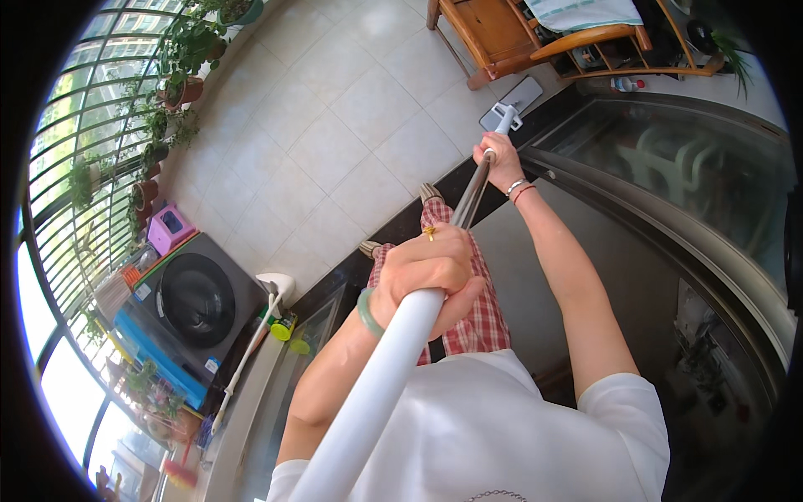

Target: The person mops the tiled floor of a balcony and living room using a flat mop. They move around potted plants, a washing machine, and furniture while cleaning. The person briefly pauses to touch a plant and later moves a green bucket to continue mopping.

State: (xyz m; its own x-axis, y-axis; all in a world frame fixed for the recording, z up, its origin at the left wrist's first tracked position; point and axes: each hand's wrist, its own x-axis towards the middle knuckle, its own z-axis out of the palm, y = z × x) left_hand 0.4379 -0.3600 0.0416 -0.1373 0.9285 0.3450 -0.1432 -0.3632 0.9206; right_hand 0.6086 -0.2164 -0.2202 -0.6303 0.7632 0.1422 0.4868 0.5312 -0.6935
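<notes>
A washing machine (201, 301) sits at 9 o'clock. The left hand (427, 272) wraps tightly around the white mop handle (376, 393). At 1 o'clock the right hand (500, 163) grips the pole; the mop head (512, 102) rests on tiled floor (335, 142).

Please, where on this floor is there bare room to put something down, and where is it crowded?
The tiled floor is bare between the potted plants along the window and the wooden chair, ahead of the mop head. It is crowded by the washing machine and around the chair.
</notes>
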